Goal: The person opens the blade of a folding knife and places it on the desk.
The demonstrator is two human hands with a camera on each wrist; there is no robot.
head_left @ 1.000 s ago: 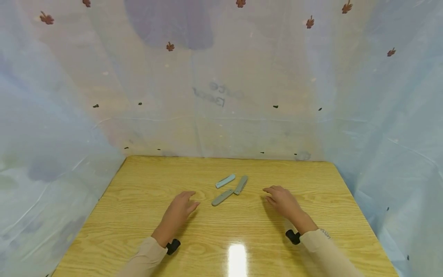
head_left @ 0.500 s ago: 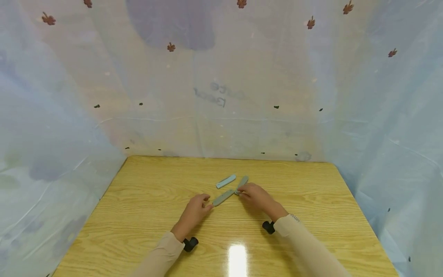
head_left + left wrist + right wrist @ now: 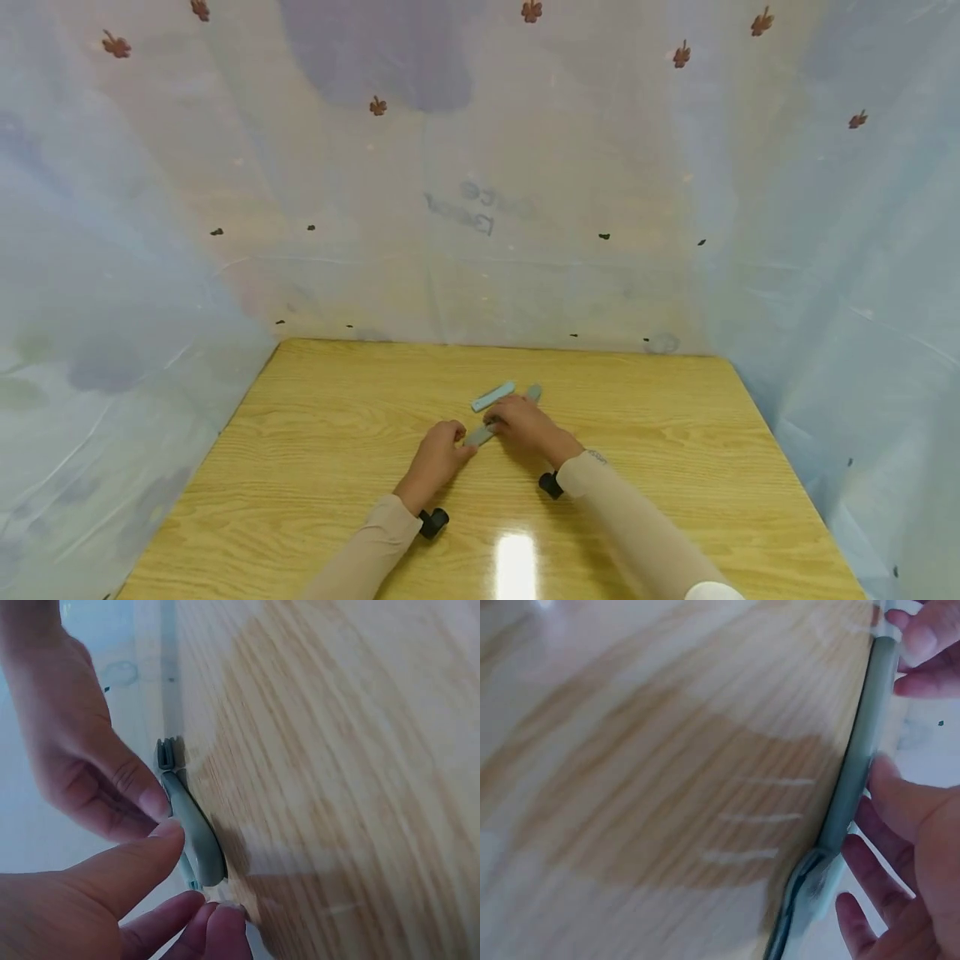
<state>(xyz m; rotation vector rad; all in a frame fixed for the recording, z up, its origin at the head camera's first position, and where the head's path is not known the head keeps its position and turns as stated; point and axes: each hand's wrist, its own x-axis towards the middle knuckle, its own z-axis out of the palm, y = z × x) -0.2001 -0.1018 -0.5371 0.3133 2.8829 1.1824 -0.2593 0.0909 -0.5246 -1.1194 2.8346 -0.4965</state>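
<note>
A slim grey folded knife (image 3: 478, 436) lies slanting on the table between both hands. My right hand (image 3: 525, 425) is over its upper part and pinches it, the thumb along its side in the right wrist view. My left hand (image 3: 435, 460) is at its lower end, loosely bent, with the thumb tip right at the handle and the fingers beneath the end in the left wrist view. A second grey folded knife (image 3: 534, 392) shows behind the right hand, mostly covered by it. Just beyond the fingers lies a light blue folded knife (image 3: 493, 397).
The wood-grain table (image 3: 337, 400) carries a bright light reflection (image 3: 515, 567) near its front. Pale plastic sheeting (image 3: 480, 167) with small leaf shapes surrounds it at the back and both sides. Each wrist wears a black camera.
My right hand has moved left, first over the second grey knife, then onto the front one. My left hand has come right to that knife's lower end.
</note>
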